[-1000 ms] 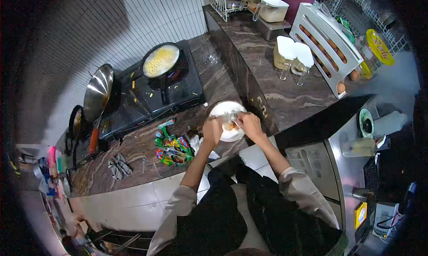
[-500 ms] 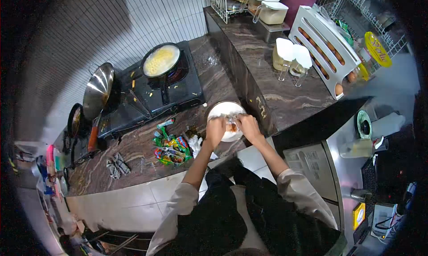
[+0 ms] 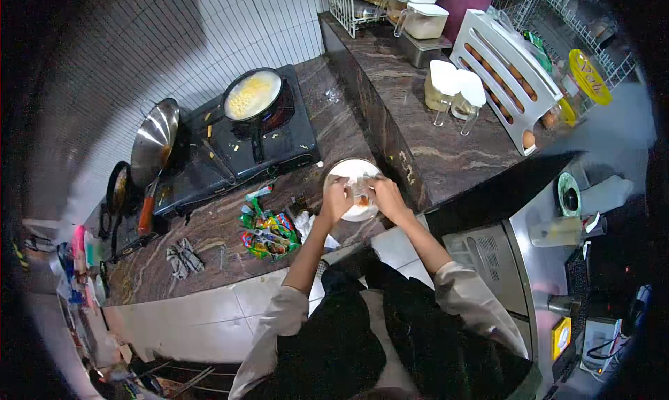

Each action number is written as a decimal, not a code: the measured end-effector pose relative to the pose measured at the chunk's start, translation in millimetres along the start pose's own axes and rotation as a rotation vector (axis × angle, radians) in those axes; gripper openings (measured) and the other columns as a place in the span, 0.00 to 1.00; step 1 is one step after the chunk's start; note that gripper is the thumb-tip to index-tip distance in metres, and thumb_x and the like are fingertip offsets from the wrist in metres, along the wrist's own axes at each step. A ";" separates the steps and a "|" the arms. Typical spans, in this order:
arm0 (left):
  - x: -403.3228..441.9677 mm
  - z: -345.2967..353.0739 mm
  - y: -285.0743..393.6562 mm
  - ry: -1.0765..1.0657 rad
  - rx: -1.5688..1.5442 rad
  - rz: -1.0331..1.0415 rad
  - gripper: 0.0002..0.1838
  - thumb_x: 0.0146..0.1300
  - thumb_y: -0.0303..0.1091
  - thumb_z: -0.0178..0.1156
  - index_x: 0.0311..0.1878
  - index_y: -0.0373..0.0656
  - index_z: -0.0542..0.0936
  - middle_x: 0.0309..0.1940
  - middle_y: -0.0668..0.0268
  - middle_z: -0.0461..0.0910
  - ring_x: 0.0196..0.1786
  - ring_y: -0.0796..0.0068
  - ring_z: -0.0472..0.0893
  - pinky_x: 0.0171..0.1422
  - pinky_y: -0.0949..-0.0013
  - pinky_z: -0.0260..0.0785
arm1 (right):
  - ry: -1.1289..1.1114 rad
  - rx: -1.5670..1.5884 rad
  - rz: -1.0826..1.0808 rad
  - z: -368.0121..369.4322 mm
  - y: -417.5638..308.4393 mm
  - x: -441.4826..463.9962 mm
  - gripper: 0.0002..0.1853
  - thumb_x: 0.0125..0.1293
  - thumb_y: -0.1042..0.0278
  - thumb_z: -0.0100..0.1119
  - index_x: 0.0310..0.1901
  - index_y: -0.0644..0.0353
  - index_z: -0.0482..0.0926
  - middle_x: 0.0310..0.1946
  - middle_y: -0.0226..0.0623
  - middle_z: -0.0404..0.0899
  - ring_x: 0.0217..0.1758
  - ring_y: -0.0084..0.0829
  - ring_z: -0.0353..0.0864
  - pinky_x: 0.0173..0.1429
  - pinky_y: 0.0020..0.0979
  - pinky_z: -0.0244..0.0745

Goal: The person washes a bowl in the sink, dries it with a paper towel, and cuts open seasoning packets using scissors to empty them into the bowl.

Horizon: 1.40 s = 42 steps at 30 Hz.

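My left hand [image 3: 337, 199] and my right hand [image 3: 387, 196] are closed on a small clear plastic sachet [image 3: 359, 187], one at each side, above a white plate [image 3: 354, 168]. A reddish-brown patch of seasoning [image 3: 363, 201] lies on the plate beneath the sachet. To the left of the plate are torn green and red food wrappers [image 3: 268, 233] and a crumpled white tissue [image 3: 305, 226]. What looks like a pair of scissors lies over the wrappers.
A pan [image 3: 252, 95] of pale noodles in liquid sits on the black stove [image 3: 230, 149], beside a steel wok [image 3: 155, 142] and a smaller pan [image 3: 118, 191]. A checked cloth [image 3: 185, 258] lies on the counter. White-lidded containers [image 3: 442, 76] and an egg rack [image 3: 505, 79] stand on the raised ledge.
My hands stay over the plate, with only slight finger movement. The clear sachet between them now looks more spread out. The surroundings are unchanged.
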State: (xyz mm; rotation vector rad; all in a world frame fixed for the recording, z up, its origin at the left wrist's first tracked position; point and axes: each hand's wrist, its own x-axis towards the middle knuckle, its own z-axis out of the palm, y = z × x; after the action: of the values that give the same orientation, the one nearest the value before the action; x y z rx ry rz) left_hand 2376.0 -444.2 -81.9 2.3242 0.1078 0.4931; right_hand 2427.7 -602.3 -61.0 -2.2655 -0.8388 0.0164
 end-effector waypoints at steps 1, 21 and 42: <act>2.3 -7.6 13.0 -0.084 0.000 0.004 0.07 0.53 0.27 0.55 0.31 0.34 0.79 0.26 0.49 0.76 0.40 0.53 0.74 0.45 0.56 0.67 | 0.010 0.007 -0.005 0.3 0.2 0.1 0.06 0.52 0.76 0.57 0.32 0.67 0.77 0.30 0.52 0.75 0.34 0.53 0.76 0.38 0.45 0.72; -0.7 -19.0 18.1 -0.056 0.035 0.049 0.08 0.52 0.20 0.48 0.36 0.36 0.73 0.29 0.46 0.74 0.37 0.45 0.74 0.42 0.52 0.67 | -0.032 -0.031 0.156 10.8 16.4 5.7 0.07 0.53 0.73 0.59 0.30 0.68 0.77 0.25 0.53 0.77 0.32 0.51 0.78 0.35 0.44 0.73; -2.1 -30.7 21.8 -0.142 -0.035 0.057 0.11 0.53 0.29 0.59 0.40 0.39 0.76 0.33 0.48 0.75 0.42 0.49 0.73 0.46 0.55 0.66 | -0.012 0.099 -0.047 -8.1 -9.2 8.0 0.05 0.53 0.72 0.58 0.29 0.66 0.77 0.33 0.49 0.74 0.34 0.50 0.77 0.37 0.43 0.73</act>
State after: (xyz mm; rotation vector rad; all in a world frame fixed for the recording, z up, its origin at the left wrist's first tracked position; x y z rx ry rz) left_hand 2360.9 -440.1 -47.5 2.3245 -0.0350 0.3535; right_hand 2430.8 -597.7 -47.4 -2.1541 -0.8785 0.0490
